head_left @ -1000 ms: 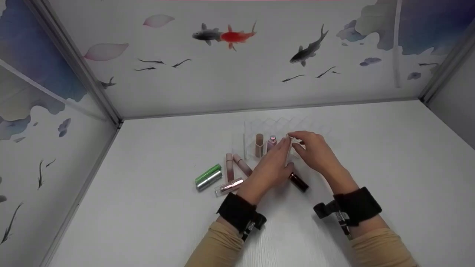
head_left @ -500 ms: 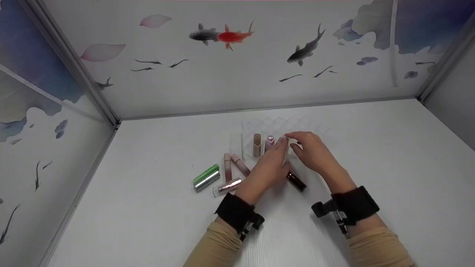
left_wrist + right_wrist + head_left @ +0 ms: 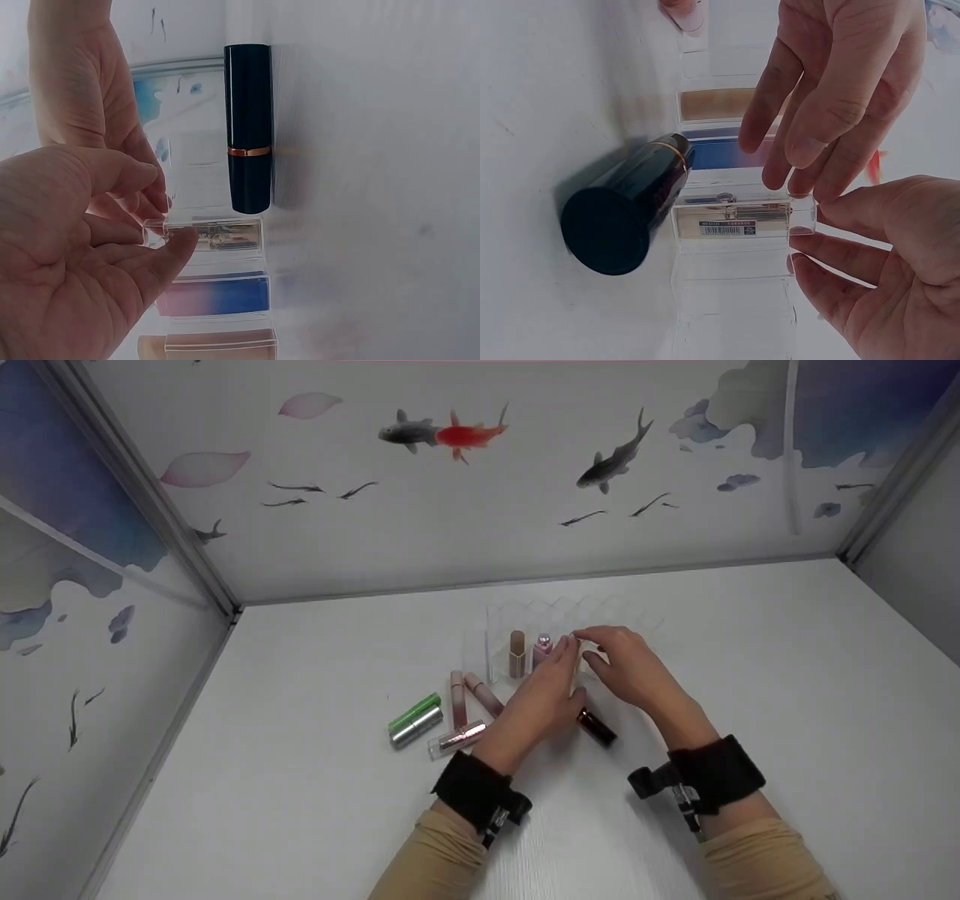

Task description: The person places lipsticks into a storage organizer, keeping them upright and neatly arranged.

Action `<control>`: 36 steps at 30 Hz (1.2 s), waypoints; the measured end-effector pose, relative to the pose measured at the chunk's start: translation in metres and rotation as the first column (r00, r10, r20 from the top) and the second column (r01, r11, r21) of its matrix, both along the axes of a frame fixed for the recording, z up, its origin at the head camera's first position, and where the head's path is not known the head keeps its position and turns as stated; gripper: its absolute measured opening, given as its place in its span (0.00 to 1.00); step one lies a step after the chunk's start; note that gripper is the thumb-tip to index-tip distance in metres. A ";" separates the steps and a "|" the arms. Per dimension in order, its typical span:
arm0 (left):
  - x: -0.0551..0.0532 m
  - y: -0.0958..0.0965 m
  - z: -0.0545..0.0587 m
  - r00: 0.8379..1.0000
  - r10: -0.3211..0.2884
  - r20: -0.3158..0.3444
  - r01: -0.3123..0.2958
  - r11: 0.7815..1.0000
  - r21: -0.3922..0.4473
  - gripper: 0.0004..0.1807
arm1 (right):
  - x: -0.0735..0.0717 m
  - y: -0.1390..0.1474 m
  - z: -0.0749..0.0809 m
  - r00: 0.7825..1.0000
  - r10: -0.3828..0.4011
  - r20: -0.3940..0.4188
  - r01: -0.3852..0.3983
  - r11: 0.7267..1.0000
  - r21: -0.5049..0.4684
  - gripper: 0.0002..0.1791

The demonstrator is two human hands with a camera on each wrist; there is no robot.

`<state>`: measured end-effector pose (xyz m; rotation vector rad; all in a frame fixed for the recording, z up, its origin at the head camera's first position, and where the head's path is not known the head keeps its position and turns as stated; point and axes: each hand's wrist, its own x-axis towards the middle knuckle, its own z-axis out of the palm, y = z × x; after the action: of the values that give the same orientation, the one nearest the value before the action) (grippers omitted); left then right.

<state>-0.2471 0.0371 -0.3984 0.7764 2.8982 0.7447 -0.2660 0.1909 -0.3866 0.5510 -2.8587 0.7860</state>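
Painted fish (image 3: 471,436) are decorating the back wall (image 3: 517,536) behind a white table (image 3: 300,810), where a clear rack (image 3: 491,656) is holding a brown lipstick (image 3: 517,654), a pink-and-blue tube (image 3: 720,154) and, beside that, a clear tube (image 3: 750,217). This clear tube is lying inside its front slot with its end protruding, and the step in hand seems to be seating it. The left hand (image 3: 538,694) is keeping its fingers mostly straight and slightly apart alongside it; the right hand (image 3: 634,667) is reaching fingertips to its end, but whether they are pinching or merely resting, I cannot tell. Probably the next move is calling for a light push, then release. Outside the rack, a black lipstick (image 3: 598,727) is lying just in front, while green (image 3: 414,712), silver (image 3: 417,727) and pink tubes (image 3: 458,701) are lying further left.
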 end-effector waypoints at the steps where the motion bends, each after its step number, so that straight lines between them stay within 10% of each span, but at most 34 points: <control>1: 0.000 0.000 0.000 1.000 0.000 0.000 0.000 1.000 -0.001 0.37 | 0.000 0.000 0.000 1.000 0.000 -0.001 0.000 1.000 0.001 0.19; 21: 0.002 -0.013 0.020 0.999 -0.022 -0.037 0.025 0.996 0.080 0.30 | 0.009 0.005 0.017 0.999 0.034 0.008 -0.034 0.999 -0.009 0.20; 36: -0.004 -0.016 0.016 0.998 0.007 -0.058 -0.005 0.999 0.031 0.16 | 0.018 0.011 0.025 0.958 0.171 0.230 -0.198 0.975 0.101 0.11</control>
<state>-0.2507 0.0208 -0.3823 0.8057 2.9486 0.7827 -0.2484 0.2015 -0.3618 0.8052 -3.1099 0.7434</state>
